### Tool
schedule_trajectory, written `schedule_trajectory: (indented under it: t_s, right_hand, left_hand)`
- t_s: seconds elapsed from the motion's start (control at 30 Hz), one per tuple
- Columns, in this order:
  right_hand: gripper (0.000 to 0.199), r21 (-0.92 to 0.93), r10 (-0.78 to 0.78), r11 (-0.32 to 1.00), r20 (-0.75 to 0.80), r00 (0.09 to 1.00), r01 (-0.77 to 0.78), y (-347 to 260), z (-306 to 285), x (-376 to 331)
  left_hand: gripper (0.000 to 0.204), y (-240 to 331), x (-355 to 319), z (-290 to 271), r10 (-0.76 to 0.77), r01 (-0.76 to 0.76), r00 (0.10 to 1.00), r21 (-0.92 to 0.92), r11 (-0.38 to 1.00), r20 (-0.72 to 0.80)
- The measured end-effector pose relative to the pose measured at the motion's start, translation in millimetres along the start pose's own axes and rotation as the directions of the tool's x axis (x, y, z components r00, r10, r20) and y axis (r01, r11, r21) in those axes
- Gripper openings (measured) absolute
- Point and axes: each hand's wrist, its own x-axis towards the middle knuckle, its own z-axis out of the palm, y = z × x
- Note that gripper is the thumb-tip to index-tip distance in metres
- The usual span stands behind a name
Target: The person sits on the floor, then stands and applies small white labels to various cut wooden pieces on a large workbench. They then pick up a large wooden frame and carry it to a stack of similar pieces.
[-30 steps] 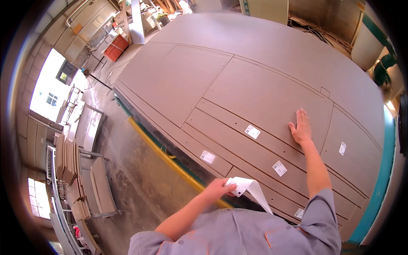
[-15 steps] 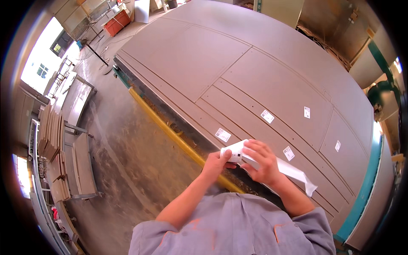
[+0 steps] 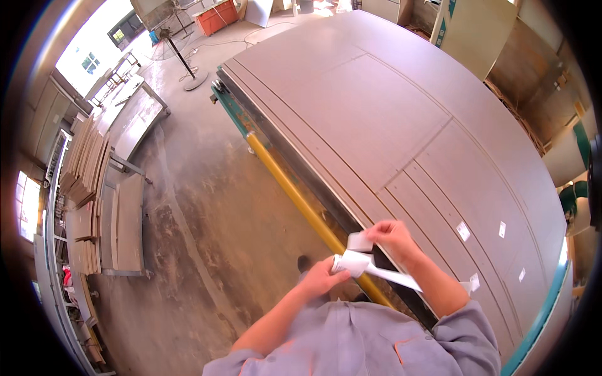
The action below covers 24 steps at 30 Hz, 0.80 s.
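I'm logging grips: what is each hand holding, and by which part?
The left hand holds a white paper roll by its left end; the right hand appears to pinch a white paper piece by its right edge.

Interior daylit, exposure bright overall. Main light from upper-left opening (image 3: 84, 62), blown to near white; second glare source at lower-left window (image 3: 27, 203). Pale sheen across far part of panel (image 3: 351, 69); floor (image 3: 182, 250) duller, hazy. Label strip (image 3: 395, 276) overexposed, motion-blurred; fingers (image 3: 379, 231) slightly soft. Fisheye distortion evident: panel edges bowed. Corners black, bluish fringe along upper-left rim. Background at right dim.
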Motion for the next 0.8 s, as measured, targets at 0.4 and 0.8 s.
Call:
schedule_trajectory:
  t_s: [0.4, 0.8]
  right_hand:
    - [0.041, -0.929, -0.66, 0.157, -0.351, 0.664, -0.335, -20, -62, 240]
    - [0.051, -0.934, -0.543, 0.285, -0.344, 0.766, -0.217, -40, 9, 210]
  left_hand:
    - [0.024, 33, -33, -246, -0.15, 0.044, 0.934, -0.313, 0.949, -0.323]
    - [0.029, 96, 59, -353, -0.081, -0.125, 0.905, -0.444, 0.887, -0.417]
